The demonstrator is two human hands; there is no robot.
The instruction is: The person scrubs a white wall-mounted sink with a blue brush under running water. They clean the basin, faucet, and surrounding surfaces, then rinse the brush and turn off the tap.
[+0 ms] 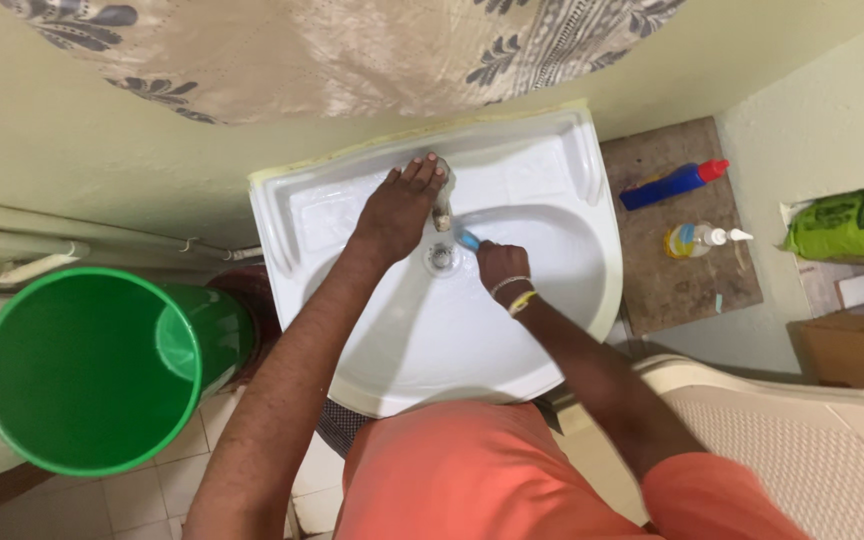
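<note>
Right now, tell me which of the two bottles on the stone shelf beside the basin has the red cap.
The blue bottle lying farther back has the red cap. The clear bottle nearer the person has a white pump top.
</note>
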